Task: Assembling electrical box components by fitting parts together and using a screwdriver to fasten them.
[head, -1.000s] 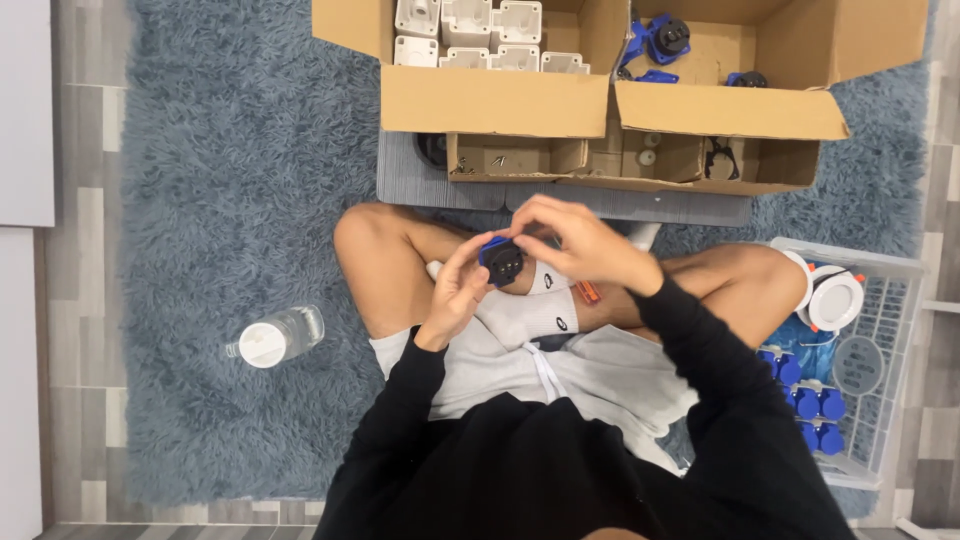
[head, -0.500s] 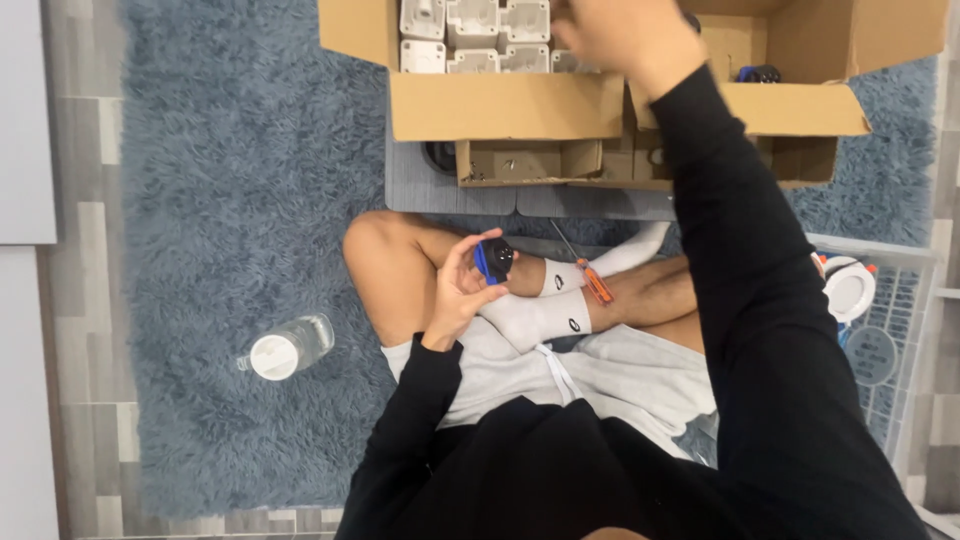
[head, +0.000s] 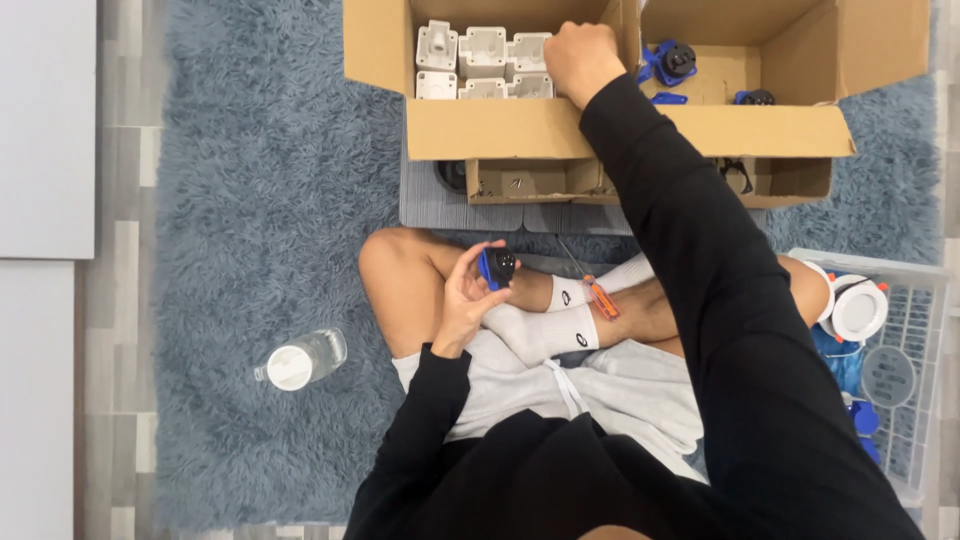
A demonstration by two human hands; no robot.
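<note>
The left hand (head: 465,300) gripped a small blue-and-black part (head: 497,267) above the crossed legs, fingers curled round it. The right hand (head: 583,57) was clenched inside the left cardboard box (head: 480,125), right beside the white plastic housings (head: 483,62) (whether it held one, I cannot tell). An orange-handled screwdriver (head: 597,290) lay on the white sock. A water bottle (head: 300,360) lay on the blue rug (head: 250,200), and a white basket (head: 900,370) stood to the right.

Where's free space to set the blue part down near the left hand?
Bare rug between the water bottle, left knee and cardboard box. Crowded: box of white parts under the right hand, and the basket at right.
</note>
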